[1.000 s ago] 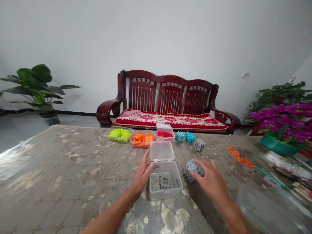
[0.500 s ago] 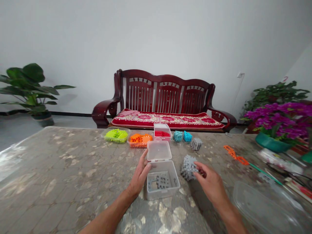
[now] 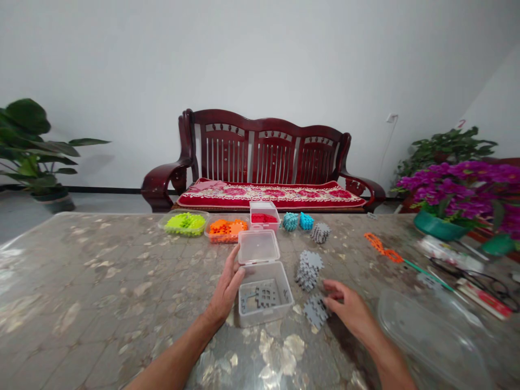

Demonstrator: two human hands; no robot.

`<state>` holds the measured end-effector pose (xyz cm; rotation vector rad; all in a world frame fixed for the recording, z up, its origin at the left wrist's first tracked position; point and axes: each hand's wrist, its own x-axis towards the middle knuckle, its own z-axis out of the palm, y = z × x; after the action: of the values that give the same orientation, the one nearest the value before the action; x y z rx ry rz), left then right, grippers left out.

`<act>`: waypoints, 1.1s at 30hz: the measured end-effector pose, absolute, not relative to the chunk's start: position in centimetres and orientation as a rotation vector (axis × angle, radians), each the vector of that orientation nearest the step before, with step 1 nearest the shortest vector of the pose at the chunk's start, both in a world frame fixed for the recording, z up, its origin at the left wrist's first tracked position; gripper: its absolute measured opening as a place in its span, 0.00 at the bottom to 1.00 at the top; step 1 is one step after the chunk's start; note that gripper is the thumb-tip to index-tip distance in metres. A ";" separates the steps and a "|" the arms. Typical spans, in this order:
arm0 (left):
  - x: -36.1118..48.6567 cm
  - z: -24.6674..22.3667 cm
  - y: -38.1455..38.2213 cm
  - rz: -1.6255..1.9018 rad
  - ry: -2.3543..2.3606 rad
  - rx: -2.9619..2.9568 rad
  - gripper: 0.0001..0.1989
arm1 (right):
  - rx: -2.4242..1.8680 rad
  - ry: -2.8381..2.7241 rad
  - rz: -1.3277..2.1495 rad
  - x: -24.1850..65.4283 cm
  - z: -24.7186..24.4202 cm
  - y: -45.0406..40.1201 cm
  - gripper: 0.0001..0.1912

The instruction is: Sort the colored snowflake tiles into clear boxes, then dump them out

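Note:
My left hand point(image 3: 227, 284) rests against the left side of a clear plastic box point(image 3: 266, 314), whose lid point(image 3: 259, 247) is folded back; its thumb lies at the rim. Flat grey pieces point(image 3: 264, 295) lie inside. To the right of the box, a stack of grey interlocking pieces point(image 3: 309, 269) stands on the table. My right hand point(image 3: 339, 298) touches the right edge of a flat grey piece point(image 3: 316, 311) in front of that stack, with thumb and fingers around its edge.
Behind stand tubs of yellow-green point(image 3: 186, 223) and orange pieces point(image 3: 227, 229), a box of red pieces point(image 3: 264, 218), and teal point(image 3: 290, 221), blue point(image 3: 306, 220) and grey point(image 3: 320, 233) stacks. A clear lid point(image 3: 430, 336), cables and a flower pot point(image 3: 441, 225) are at right.
A flat grey piece now lies apart, in front of the grey stack. My right hand has come away from the stack, down to that piece. The view has shifted slightly.

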<state>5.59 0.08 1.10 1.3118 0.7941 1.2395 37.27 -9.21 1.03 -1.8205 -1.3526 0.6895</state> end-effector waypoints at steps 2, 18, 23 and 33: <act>5.6 1.0 0.2 1.243 0.807 1.314 0.40 | -1.888 -1.391 0.591 37.1 1.0 -9.9 0.24; 5.6 1.2 -0.2 1.242 0.760 1.318 0.37 | -2.072 -1.613 0.318 36.6 -0.8 -11.1 0.32; 5.6 1.0 -0.1 1.227 0.731 1.311 0.36 | -2.006 -1.561 0.363 35.3 1.7 -11.6 0.34; 5.6 1.1 -0.1 1.230 0.714 1.335 0.37 | -1.572 -2.132 0.378 25.4 11.0 -6.6 0.38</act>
<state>5.55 -0.06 1.11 1.3348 0.7140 1.2304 25.42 -6.57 11.00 -1.5720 -2.1322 0.3776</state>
